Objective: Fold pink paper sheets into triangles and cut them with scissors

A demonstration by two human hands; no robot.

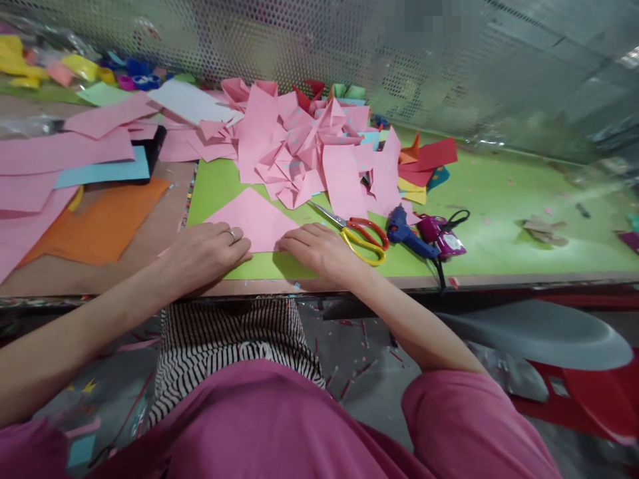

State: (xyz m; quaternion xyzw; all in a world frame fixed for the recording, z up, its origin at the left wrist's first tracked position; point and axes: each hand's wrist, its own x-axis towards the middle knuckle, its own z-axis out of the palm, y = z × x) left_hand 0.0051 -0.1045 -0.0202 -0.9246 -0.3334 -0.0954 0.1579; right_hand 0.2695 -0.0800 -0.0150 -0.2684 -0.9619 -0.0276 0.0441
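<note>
A sheet of pink paper [252,216] lies in front of me on the green mat, its visible part a triangle with the point away from me. My left hand [212,251] covers its left corner, fingers bent and close together on the paper. Over the right corner rests my right hand [317,249], its fingertips pressing the near edge. Both thumbs are mostly hidden. Just beyond my right hand lie scissors [367,239] with yellow and red handles. Next to them is a blue glue gun [409,233].
A heap of folded and loose pink papers [299,140] rises behind the sheet. Orange paper [100,223] and long pink strips [60,156] lie at left. A purple device [442,236] sits beside the glue gun on the green mat [499,219]. A perforated metal panel [309,40] stands behind.
</note>
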